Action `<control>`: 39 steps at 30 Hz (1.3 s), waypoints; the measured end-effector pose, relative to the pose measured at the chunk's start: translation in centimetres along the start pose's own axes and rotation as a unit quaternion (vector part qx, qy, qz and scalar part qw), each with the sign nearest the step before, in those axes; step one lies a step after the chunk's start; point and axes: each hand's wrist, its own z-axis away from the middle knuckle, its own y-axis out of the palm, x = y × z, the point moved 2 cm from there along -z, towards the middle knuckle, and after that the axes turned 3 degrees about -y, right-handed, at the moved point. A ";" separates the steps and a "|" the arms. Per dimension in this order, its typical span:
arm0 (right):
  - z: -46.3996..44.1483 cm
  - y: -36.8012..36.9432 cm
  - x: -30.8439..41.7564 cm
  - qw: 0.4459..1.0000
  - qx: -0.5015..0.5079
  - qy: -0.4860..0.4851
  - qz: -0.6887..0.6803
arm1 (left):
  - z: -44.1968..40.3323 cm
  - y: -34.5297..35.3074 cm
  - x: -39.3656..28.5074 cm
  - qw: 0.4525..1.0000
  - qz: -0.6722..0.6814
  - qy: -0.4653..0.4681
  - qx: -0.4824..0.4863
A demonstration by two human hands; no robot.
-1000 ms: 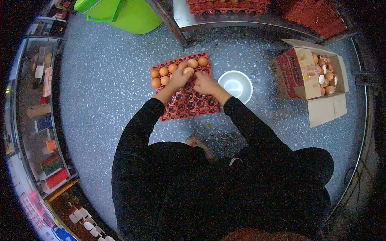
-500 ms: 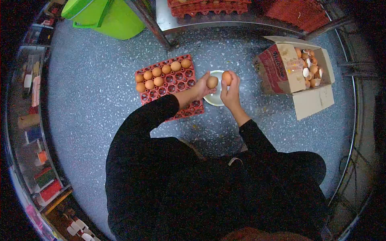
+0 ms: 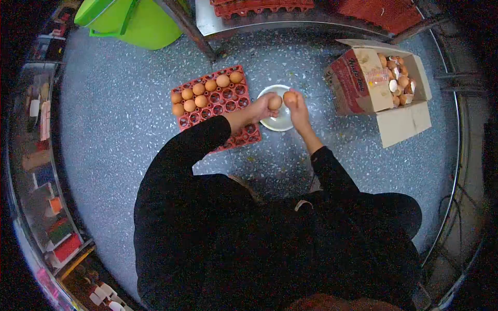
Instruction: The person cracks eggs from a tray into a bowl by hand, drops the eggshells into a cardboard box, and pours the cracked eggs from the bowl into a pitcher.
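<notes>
Over a white bowl (image 3: 280, 123) on the floor, my left hand (image 3: 262, 108) is closed around a brown egg (image 3: 275, 102). An orange-brown egg (image 3: 290, 98) is gripped by my right hand (image 3: 300, 114), a short gap from the first. The bowl's contents are hard to make out. Left of the bowl lies a red egg tray (image 3: 220, 108), partly under my left forearm. Several brown eggs (image 3: 198, 89) fill its far-left cups, and its other visible cups hold none.
An open cardboard box (image 3: 348, 85) with several eggshells (image 3: 398, 85) stands right of the bowl. A green bucket (image 3: 150, 26) is at the far left. Stacked red trays (image 3: 262, 6) rest on a metal table at the back. Shelves (image 3: 39, 171) line the left.
The view has shifted slightly. The right-hand egg has come down level with the left-hand egg, and both hands still hold them above the bowl.
</notes>
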 end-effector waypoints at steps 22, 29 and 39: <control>-1.9 -1.5 -3.3 0.878 0.229 0.341 -0.246 | 2.0 0.3 -2.3 0.927 -0.367 -0.030 -0.065; -2.0 -2.2 -1.7 0.939 0.252 0.227 -0.062 | 1.4 -0.7 -1.2 0.921 -0.368 0.010 -0.131; -1.9 -0.8 -5.7 0.954 0.262 0.076 0.129 | 0.6 -1.1 -0.9 0.862 -0.483 0.039 -0.148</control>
